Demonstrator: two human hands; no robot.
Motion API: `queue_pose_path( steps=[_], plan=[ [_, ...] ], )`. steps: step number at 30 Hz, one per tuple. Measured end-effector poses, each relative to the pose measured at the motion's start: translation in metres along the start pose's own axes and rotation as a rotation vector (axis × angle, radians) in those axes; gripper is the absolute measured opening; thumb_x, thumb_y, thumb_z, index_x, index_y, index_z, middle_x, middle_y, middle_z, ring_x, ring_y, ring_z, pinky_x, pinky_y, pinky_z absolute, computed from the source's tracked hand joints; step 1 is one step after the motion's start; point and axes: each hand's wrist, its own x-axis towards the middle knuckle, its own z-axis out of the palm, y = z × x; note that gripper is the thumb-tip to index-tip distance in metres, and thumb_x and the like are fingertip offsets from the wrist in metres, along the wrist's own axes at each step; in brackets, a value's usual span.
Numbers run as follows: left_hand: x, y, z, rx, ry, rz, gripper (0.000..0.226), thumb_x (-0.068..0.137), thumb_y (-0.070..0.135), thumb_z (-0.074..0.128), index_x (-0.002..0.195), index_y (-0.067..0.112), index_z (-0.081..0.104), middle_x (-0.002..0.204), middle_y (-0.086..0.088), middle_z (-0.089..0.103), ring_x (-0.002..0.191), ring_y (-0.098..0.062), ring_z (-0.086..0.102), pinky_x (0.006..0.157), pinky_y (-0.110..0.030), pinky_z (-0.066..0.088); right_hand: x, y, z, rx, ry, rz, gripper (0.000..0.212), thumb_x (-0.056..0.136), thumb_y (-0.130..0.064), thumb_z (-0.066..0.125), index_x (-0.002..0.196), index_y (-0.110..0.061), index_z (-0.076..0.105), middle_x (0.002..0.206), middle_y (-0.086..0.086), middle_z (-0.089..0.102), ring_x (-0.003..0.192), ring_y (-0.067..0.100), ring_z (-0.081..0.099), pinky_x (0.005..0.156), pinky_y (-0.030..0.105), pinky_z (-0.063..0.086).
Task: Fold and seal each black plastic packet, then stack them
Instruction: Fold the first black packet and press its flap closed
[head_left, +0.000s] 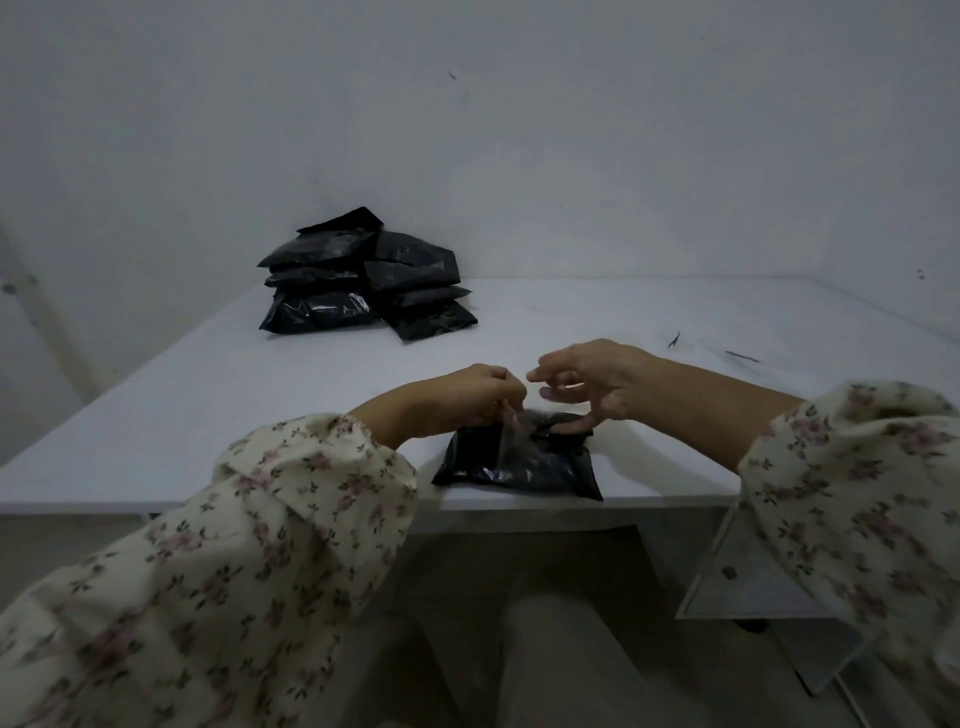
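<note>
One glossy black packet (519, 467) lies flat at the near edge of the white table (208, 415), wrinkled and catching the light. The left hand (467, 397) pinches a thin translucent strip (511, 418) rising from its far end. The right hand (587, 379) hovers with fingers spread, one fingertip touching that end. A heap of packets (363, 275) sits well beyond.

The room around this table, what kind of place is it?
Probably a plain packing workroom: a white table against plain walls, a pile of black packets at its far left, and one more packet at the near edge.
</note>
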Motion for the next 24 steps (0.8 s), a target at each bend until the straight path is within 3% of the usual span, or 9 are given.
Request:
queue_pose_path(
  steps=[5, 9, 12, 14, 17, 20, 24],
  plan=[
    [0.003, -0.008, -0.011, -0.121, -0.016, -0.019, 0.017, 0.096, 0.003, 0.043, 0.099, 0.013, 0.055, 0.094, -0.009, 0.064, 0.089, -0.016, 0.061, 0.079, -0.019, 0.048, 0.004, 0.002, -0.01, 0.055, -0.009, 0.082, 0.014, 0.083, -0.004, 0.067, 0.081, -0.011, 0.055, 0.073, 0.0, 0.051, 0.066, 0.01, 0.054, 0.069, 0.048, 0.052],
    [0.005, -0.011, -0.015, -0.166, -0.052, -0.042, 0.02, 0.095, 0.0, 0.04, 0.101, 0.012, 0.054, 0.098, -0.013, 0.06, 0.099, -0.025, 0.045, 0.072, -0.017, 0.047, 0.008, 0.006, -0.013, 0.125, -0.024, 0.119, 0.012, 0.085, -0.004, 0.064, 0.08, -0.01, 0.055, 0.072, 0.0, 0.05, 0.062, 0.008, 0.053, 0.074, 0.049, 0.051],
    [0.004, -0.008, -0.017, -0.098, -0.105, -0.036, 0.02, 0.095, 0.0, 0.04, 0.105, 0.011, 0.053, 0.095, -0.012, 0.063, 0.1, -0.024, 0.055, 0.081, -0.02, 0.047, 0.013, 0.009, -0.016, 0.177, -0.029, 0.128, 0.013, 0.086, -0.005, 0.064, 0.08, -0.009, 0.054, 0.072, 0.001, 0.05, 0.06, 0.007, 0.053, 0.075, 0.05, 0.051],
    [0.003, -0.006, -0.018, -0.075, -0.138, -0.036, 0.022, 0.094, 0.0, 0.041, 0.11, 0.011, 0.052, 0.091, -0.01, 0.061, 0.094, -0.021, 0.056, 0.081, -0.023, 0.046, 0.016, 0.01, -0.019, 0.211, -0.033, 0.132, 0.014, 0.086, -0.005, 0.064, 0.079, -0.01, 0.053, 0.071, 0.0, 0.049, 0.054, 0.007, 0.054, 0.076, 0.05, 0.052],
    [0.001, -0.003, -0.022, -0.093, -0.169, -0.047, 0.022, 0.095, -0.001, 0.04, 0.109, 0.012, 0.052, 0.091, -0.01, 0.059, 0.08, -0.015, 0.059, 0.061, -0.018, 0.05, 0.02, 0.013, -0.026, 0.251, -0.04, 0.138, 0.016, 0.086, -0.006, 0.065, 0.079, -0.01, 0.052, 0.069, -0.001, 0.048, 0.044, 0.006, 0.055, 0.067, 0.049, 0.055],
    [0.001, -0.007, -0.025, -0.277, -0.184, -0.028, 0.025, 0.094, -0.008, 0.033, 0.107, 0.007, 0.048, 0.073, -0.007, 0.058, 0.059, -0.011, 0.064, 0.052, -0.017, 0.05, 0.021, 0.017, -0.031, 0.271, -0.06, 0.142, 0.015, 0.084, -0.006, 0.066, 0.081, -0.01, 0.052, 0.069, 0.0, 0.049, 0.043, 0.007, 0.055, 0.065, 0.053, 0.054],
    [0.003, -0.019, -0.031, -0.386, -0.159, -0.005, 0.026, 0.092, -0.007, 0.034, 0.104, 0.01, 0.051, 0.072, -0.005, 0.06, 0.064, -0.014, 0.064, 0.062, -0.019, 0.049, 0.021, 0.021, -0.034, 0.195, -0.081, 0.147, 0.015, 0.081, -0.006, 0.07, 0.087, -0.01, 0.056, 0.074, 0.003, 0.054, 0.045, 0.008, 0.058, 0.065, 0.047, 0.057]
  ],
)
